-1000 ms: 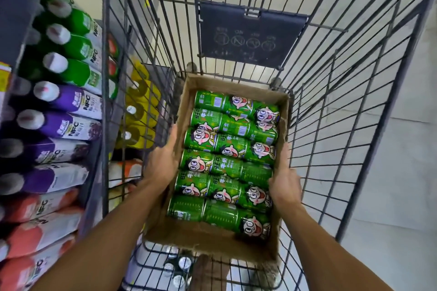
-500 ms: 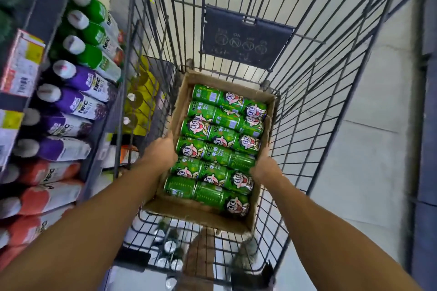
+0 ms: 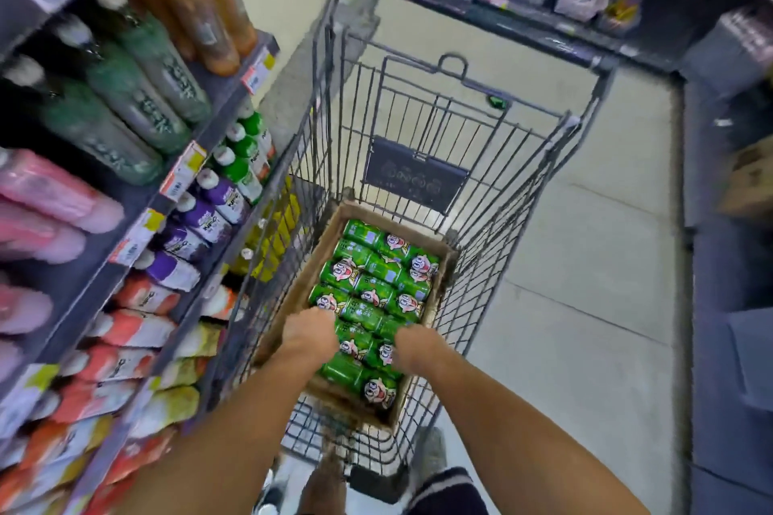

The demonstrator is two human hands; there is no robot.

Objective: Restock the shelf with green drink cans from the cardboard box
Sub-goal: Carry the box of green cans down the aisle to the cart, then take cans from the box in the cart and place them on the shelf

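Both hands, the left hand [image 3: 310, 332] and right hand [image 3: 415, 347], had left the cardboard box [image 3: 293, 297] walls and curled down onto the green cans [image 3: 368, 284] directly beneath them; whether either gripped one, I could not tell. Unloading was likely starting.

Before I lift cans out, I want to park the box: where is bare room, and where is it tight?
Bare floor lies right of the cart, up to the dark right-hand fixture. The cart's wire bottom shows only nearer than the cardboard box. The left shelves are packed with bottles, and cans fill the box.
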